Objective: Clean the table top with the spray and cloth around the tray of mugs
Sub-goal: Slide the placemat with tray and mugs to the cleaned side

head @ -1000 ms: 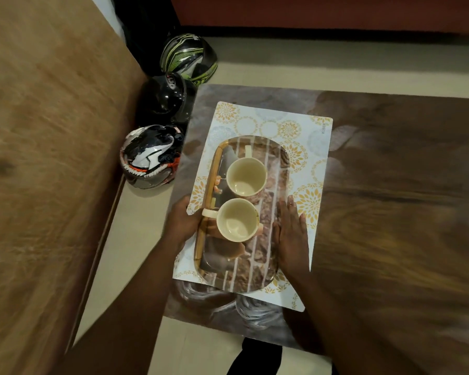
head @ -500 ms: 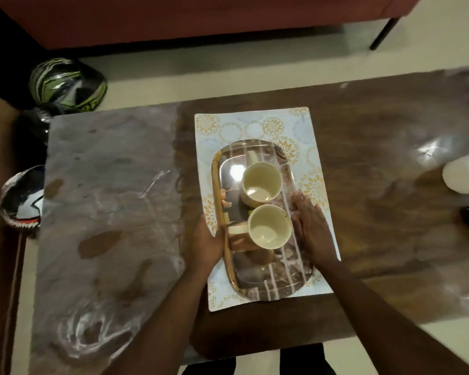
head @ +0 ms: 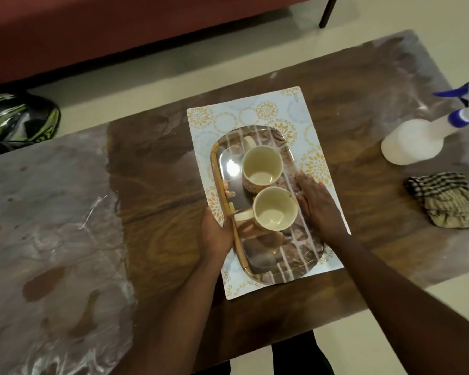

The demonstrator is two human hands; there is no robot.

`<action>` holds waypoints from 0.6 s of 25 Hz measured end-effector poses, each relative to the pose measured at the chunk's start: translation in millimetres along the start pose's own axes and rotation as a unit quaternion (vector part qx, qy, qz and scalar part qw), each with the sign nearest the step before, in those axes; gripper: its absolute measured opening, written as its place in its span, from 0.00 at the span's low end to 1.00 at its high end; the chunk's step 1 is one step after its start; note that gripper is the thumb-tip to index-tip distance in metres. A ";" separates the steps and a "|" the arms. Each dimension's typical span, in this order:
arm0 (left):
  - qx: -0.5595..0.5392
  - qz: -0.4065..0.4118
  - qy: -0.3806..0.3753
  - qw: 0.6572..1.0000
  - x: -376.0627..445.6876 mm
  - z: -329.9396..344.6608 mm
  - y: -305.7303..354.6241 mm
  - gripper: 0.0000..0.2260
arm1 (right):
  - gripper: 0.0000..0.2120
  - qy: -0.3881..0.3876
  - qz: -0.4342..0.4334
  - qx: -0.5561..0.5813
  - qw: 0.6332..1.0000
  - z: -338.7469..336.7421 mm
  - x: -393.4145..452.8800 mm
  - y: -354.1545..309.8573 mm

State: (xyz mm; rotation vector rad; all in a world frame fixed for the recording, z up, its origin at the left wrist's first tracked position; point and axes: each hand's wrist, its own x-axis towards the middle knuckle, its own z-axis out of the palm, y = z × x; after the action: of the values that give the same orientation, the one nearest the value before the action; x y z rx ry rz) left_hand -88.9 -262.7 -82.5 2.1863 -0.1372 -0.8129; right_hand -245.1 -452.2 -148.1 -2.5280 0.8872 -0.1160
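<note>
A glossy oblong tray (head: 290, 255) carries two cream mugs, one farther (head: 261, 169) and one nearer (head: 275, 209). It rests on a patterned placemat (head: 255, 117) in the middle of the dark wooden table (head: 160, 185). My left hand (head: 217, 234) grips the tray's left rim. My right hand (head: 317, 204) presses flat against its right edge. A white spray bottle (head: 414, 139) with a purple trigger stands at the far right. A crumpled checked cloth (head: 444, 198) lies just in front of the bottle.
Clear plastic film (head: 52, 253) covers the table's left end and also its right end. A green and black helmet (head: 19, 120) lies on the floor at the left. A red sofa (head: 119, 28) runs along the far side, close to the table.
The tray, mugs and placemat have travelled with both hands from the table's left end to its middle. The spray bottle and cloth have come into view at the right.
</note>
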 end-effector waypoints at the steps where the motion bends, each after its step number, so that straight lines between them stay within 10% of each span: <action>1: 0.000 -0.001 0.000 1.000 0.7 1.5 0.0 0.17 | 0.23 -0.002 -0.003 0.002 1.000 0.2 -0.5 2.4; 6: -0.032 -0.016 0.074 0.997 8.6 -22.0 18.0 0.18 | 0.24 0.015 0.018 0.091 0.996 -8.2 1.4 -9.3; 10: -0.042 0.183 0.167 0.968 -0.5 -22.4 87.1 0.16 | 0.24 0.105 0.047 0.192 0.975 -35.1 -3.0 -40.1; 15: -0.018 0.359 0.019 0.933 -38.8 69.7 162.9 0.17 | 0.24 0.169 0.086 0.248 0.950 -87.2 -24.9 -34.4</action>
State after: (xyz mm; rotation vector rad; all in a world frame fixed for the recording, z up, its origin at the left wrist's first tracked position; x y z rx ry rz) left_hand -135.1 -405.9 18.7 1.8954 -0.8381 -0.3448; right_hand -264.6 -447.5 -53.2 -1.9805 1.0489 -0.6474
